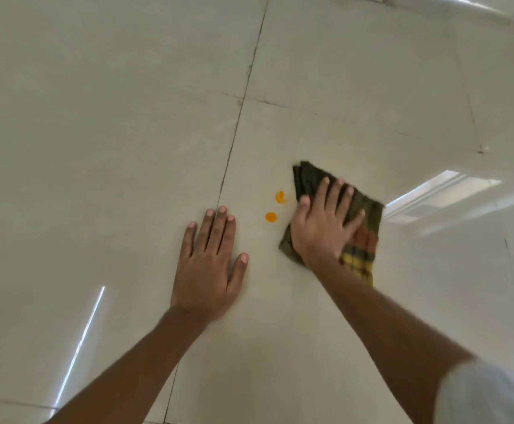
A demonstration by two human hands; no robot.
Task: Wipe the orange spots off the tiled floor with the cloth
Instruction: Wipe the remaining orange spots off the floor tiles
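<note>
I have one view only, from the head-worn wide-angle camera; there is no second view to overlap with. It looks forward and steeply down onto the tiled floor, from close above it. Both forearms enter from the near edge, the left hand near centre, the right hand right of centre, which places the lens above and behind them. Grout lines bow toward the edges, consistent with wide-angle distortion. The horizon is tilted: the long grout line runs slanted from near left-centre to far centre. A pale sleeve fills the near right corner.
</note>
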